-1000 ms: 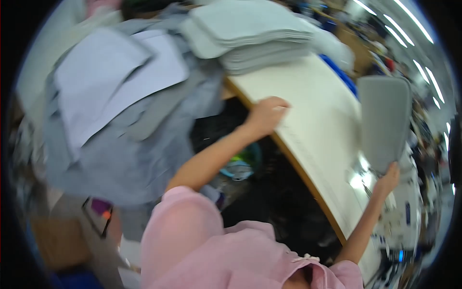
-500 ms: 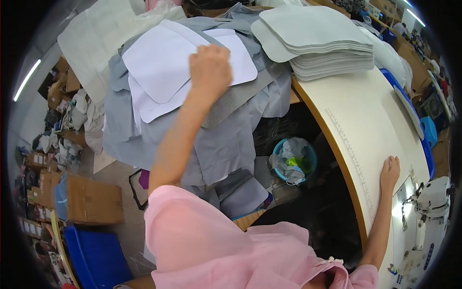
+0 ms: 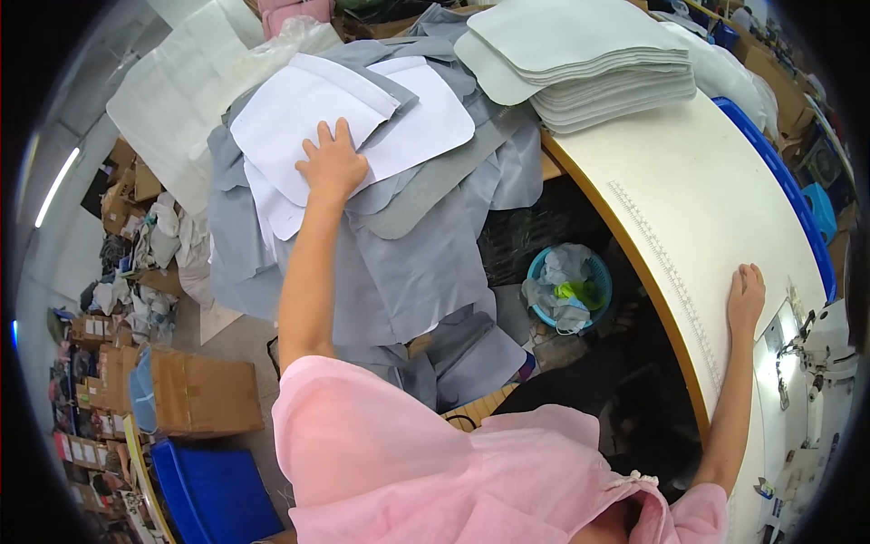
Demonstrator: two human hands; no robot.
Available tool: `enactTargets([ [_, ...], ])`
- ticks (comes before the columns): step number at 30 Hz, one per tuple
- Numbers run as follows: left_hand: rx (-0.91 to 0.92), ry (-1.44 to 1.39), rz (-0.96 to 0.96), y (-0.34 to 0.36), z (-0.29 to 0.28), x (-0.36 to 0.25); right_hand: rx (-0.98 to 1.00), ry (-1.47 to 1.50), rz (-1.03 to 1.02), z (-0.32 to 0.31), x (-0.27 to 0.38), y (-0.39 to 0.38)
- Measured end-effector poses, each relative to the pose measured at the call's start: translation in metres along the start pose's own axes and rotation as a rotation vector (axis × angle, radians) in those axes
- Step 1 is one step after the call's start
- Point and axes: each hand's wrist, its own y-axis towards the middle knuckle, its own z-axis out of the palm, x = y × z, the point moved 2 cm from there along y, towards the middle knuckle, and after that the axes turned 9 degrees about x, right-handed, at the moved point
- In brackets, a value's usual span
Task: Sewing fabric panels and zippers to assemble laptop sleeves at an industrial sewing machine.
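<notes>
1. White fabric panels lie in the upper middle of the frame, topping a heap of grey fabric pieces that spills downward.
2. The left hand rests flat on the white panels, fingers spread and open — pressing, not pinching.
3. The right hand, at right of the frame, lies palm-down and open on the cream worktable, holding nothing.
4. A neat stack of pale grey cut pieces sits at the top right, on the table's far end.
5. To lift one panel cleanly, I judge the fingers should slide to its edge and peel only the top layer — the heap beneath looks loose.
</notes>
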Motion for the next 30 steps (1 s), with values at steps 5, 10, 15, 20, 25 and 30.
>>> enactTargets([
  [5, 0.050, -0.148, 0.094, 0.029, 0.019, 0.048, -0.038, 0.085, -0.030, 0.001, -0.001, 0.001],
  [10, -0.241, 0.054, -0.346, 0.038, -0.044, 0.065, -0.059, 0.065, -0.012, -0.005, 0.004, -0.002],
  [15, -0.734, -0.452, -0.010, 0.102, -0.102, 0.099, -0.110, 0.098, -0.029, -0.005, 0.019, -0.004],
  [20, -1.135, -0.619, 0.899, 0.013, -0.142, -0.163, -0.122, 0.151, 0.015, -0.011, 0.009, -0.014],
  [25, -0.485, -0.711, 1.630, -0.148, -0.033, -0.316, -0.059, 0.469, 0.269, -0.046, -0.003, -0.039],
  [30, 0.042, -0.759, 1.771, -0.208, -0.015, -0.319, -0.201, 0.425, -0.013, -0.095, 0.028, -0.053],
])
